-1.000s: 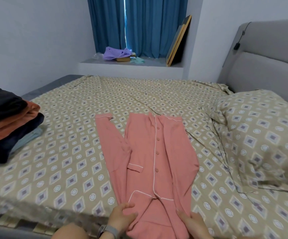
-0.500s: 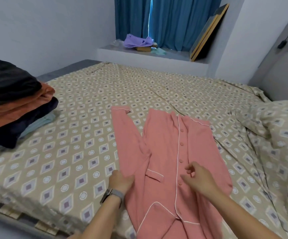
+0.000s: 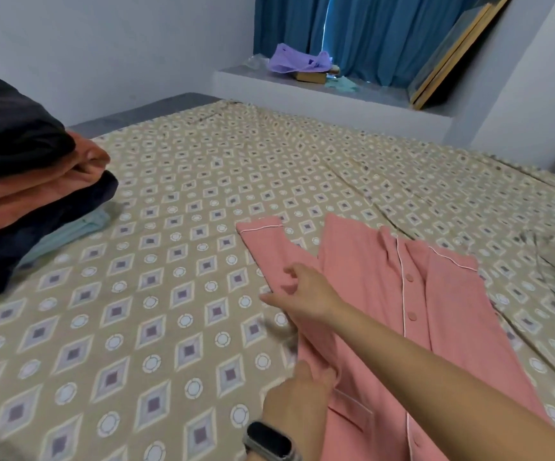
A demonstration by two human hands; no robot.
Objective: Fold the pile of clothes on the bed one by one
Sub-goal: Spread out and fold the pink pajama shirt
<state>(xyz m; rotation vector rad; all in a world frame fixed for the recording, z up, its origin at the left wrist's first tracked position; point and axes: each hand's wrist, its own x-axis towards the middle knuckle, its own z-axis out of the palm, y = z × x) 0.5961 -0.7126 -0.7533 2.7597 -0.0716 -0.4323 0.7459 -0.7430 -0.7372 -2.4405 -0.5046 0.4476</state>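
A pink pyjama shirt (image 3: 412,321) is laid flat, buttons up, on the near right part of a bed covered with a diamond-patterned sheet (image 3: 169,261). Its body is stretched lengthwise away from the viewer, collar end nearest the camera and hem at the far end. 1 long sleeve (image 3: 269,254) is spread out to the left of the body, running along it and ending in a white-piped cuff at the far end.

2 hands are seen on that sleeve. The right hand (image 3: 302,294), reached across the shirt from the right, is held at the middle of the sleeve with thumb and fingers curled around its outer edge in a pinch. The left hand (image 3: 299,390), with a dark smartwatch (image 3: 269,440) on its wrist, is placed nearer the shoulder, its fingers closed on a gathered ridge of the fabric. The sleeve's long axis runs from the left hand through the right hand and on to the cuff, so a fold inward onto the body appears to be the coming move.

Compared with half a second ago, the right hand has been moved from the button line over to the sleeve, and the camera has been swung left.

A stack of clothes (image 3: 26,181) in black, orange, navy and pale green lies at the far left, well apart.
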